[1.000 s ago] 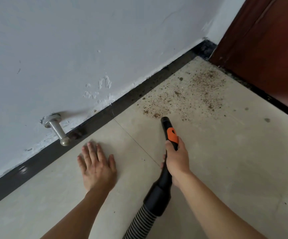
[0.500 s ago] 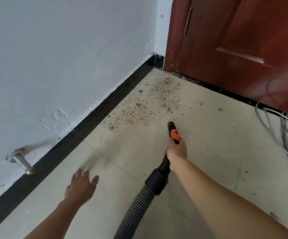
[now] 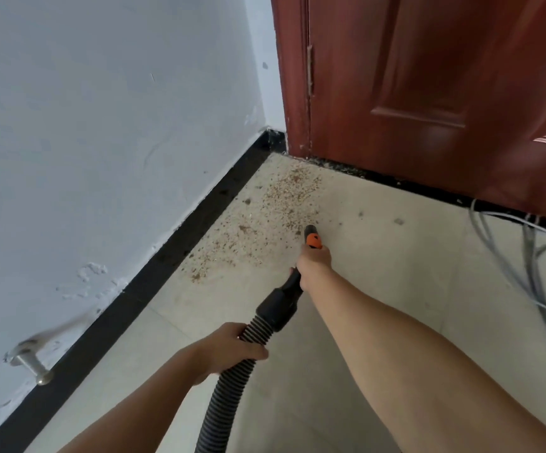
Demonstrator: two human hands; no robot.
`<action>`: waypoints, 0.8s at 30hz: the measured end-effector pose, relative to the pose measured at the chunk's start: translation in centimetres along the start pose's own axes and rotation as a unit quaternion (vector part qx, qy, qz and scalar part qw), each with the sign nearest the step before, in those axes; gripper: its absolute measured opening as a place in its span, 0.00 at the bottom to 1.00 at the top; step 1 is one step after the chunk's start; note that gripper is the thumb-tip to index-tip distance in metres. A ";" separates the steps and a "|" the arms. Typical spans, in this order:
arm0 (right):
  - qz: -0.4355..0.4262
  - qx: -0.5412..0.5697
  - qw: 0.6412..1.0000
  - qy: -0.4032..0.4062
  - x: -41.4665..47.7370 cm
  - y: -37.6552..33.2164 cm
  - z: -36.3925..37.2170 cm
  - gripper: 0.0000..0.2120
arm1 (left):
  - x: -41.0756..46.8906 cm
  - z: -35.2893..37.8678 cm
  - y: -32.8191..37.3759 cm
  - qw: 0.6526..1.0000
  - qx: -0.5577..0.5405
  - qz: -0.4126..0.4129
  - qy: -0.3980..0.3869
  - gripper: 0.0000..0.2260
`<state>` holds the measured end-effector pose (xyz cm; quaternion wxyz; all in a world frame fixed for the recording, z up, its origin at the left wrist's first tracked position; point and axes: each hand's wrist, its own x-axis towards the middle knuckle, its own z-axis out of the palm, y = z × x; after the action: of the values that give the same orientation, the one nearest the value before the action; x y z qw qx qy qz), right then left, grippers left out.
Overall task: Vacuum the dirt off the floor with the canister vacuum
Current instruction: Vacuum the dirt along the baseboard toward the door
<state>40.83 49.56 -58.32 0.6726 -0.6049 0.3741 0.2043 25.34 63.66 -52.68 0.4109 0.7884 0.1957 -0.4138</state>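
Observation:
Brown dirt (image 3: 266, 220) is scattered over the pale tiled floor (image 3: 395, 273) in the corner between the wall and the door. My right hand (image 3: 314, 263) grips the black vacuum nozzle (image 3: 310, 237) just behind its orange collar; the nozzle tip sits at the right edge of the dirt patch. My left hand (image 3: 232, 348) holds the black ribbed hose (image 3: 225, 397) just below its cuff. The hose runs down out of the bottom of the frame. The canister itself is out of view.
A white wall (image 3: 101, 125) with a black skirting board (image 3: 167, 256) runs along the left. A metal door stop (image 3: 33, 366) sticks out low on the wall. A red-brown door (image 3: 428, 93) closes the far side. Grey cables (image 3: 526, 256) lie on the floor at right.
My left hand lifted off the floor and took hold of the hose. My right hand pushed the nozzle forward to the dirt patch, and the view rose toward the door.

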 end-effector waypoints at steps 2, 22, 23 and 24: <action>-0.007 -0.033 0.999 0.005 0.9 -0.8 0.9 0.21 | 0.8 -1.4 0.6 0.998 0.051 0.032 0.010 0.11; -0.041 -0.153 0.987 0.028 12.9 -12.3 10.0 0.22 | 14.6 -12.6 8.2 0.985 0.113 0.128 -0.038 0.12; -0.047 -0.155 0.987 0.019 13.4 -12.9 10.4 0.24 | 15.2 -12.8 8.6 0.985 0.108 0.129 -0.027 0.13; -0.050 -0.161 0.986 0.014 14.4 -13.2 10.9 0.24 | 15.6 -12.9 8.9 0.986 0.103 0.128 -0.014 0.14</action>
<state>62.40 55.15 -60.50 0.5708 -0.7257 0.3152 0.2195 46.56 68.40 -56.94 0.3801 0.8392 0.0436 -0.3863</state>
